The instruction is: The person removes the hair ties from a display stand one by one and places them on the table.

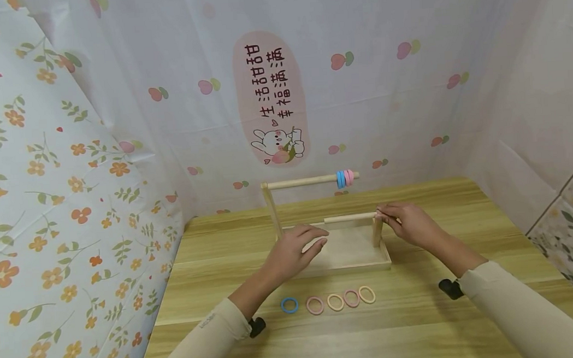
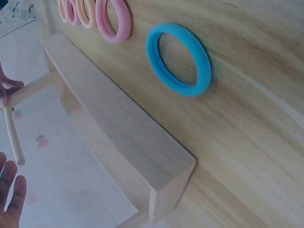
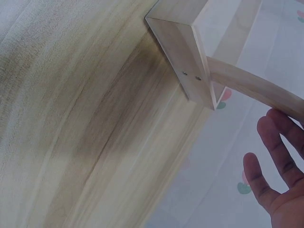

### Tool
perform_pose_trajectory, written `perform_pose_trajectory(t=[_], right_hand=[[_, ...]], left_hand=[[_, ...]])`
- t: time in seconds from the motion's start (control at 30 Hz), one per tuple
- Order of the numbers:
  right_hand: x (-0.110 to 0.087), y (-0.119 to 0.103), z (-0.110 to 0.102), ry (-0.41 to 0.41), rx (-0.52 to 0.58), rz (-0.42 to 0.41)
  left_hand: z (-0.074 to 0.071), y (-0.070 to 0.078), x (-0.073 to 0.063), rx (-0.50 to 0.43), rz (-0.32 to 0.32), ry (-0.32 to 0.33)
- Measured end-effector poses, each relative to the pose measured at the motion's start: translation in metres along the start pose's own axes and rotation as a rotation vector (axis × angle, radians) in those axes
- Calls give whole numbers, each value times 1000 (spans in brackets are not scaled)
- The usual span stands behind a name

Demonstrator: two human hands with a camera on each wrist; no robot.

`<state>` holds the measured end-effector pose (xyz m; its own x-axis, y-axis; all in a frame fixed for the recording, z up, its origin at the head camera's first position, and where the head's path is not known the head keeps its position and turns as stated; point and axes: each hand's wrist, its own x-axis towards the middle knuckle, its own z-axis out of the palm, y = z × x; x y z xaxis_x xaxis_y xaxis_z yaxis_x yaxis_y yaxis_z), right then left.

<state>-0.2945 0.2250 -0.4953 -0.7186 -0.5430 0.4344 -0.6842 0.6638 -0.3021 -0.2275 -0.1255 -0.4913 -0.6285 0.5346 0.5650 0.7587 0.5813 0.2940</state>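
Note:
A wooden stand has a tray base (image 1: 341,270), a tall left post (image 1: 271,210) and a short right post (image 1: 377,235). My right hand (image 1: 412,225) pinches the top of the short post, where a horizontal dowel (image 1: 350,218) points left; in the right wrist view its outer fingers are spread beside the post. Over the tray's left part hovers my left hand (image 1: 293,250), fingers loosely extended and holding nothing, close to the dowel's free end. Blue rings (image 1: 340,179) and pink rings (image 1: 349,177) hang near the right end of the upper dowel (image 1: 301,182).
In front of the tray, a blue ring (image 2: 202,66), a pink ring (image 1: 315,305), a cream ring (image 1: 335,302) and others lie in a row on the wood-grain table (image 1: 375,338). Patterned cloth (image 1: 386,118) hangs behind and at the sides.

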Motion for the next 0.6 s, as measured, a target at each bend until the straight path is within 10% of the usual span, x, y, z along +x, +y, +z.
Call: perform_pose_trajectory(t=[0.6], right_hand=[[1,-3,-1,-32,0,38]], left_hand=[[-23,-33,-18,107,-248,87]])
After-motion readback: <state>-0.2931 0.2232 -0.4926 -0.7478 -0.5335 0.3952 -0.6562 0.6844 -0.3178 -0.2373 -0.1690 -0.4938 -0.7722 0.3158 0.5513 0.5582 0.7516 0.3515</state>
